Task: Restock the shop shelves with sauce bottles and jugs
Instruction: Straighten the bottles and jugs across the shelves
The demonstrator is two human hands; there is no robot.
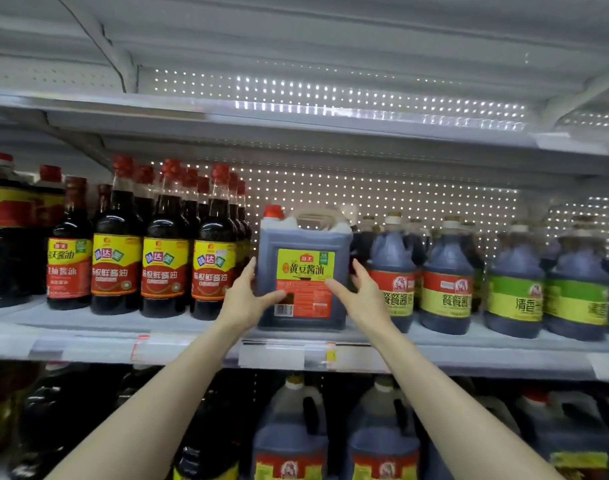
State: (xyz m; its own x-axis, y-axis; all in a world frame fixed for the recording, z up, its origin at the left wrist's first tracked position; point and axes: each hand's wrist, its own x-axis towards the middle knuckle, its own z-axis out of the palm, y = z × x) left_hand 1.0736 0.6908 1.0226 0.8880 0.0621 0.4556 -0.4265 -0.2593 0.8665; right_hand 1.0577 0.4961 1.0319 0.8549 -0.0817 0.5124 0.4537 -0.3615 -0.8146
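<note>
Steadying a square jug of dark sauce [305,268] upright on the middle shelf [88,323], close to the front edge, in the gap between two rows of stock. Showing its yellow-and-red label to the front, carrying a red cap [273,212] at the top left corner and a pale handle [318,216] across the top.

Pressing the left hand [246,296] flat against the jug's left side, fingers pointing straight up along the corner, thumb lying across the lower label. Mirroring that with the right hand [363,292] on the jug's right side, fingers straight and slightly spread, thumb reaching onto the label's right edge. Keeping both hands open, bracing the jug rather than curling round it. Reaching up with both bare forearms from the bottom of the view.

Standing just left of the jug: slim dark bottles [164,268] with red caps, several rows deep, the nearest close beside the left hand's fingers. Standing just right of it: rounded jugs with red-and-yellow labels [447,282], then green-labelled jugs [514,289] further right. Sitting at the far left: larger dark jugs [5,237], partly cut off.

Running along the shelf's front edge: a price-tag strip [272,356]. Backing the row: a perforated white panel [400,195]. Standing on the shelf below: more handled jugs [291,441], blurred.
</note>
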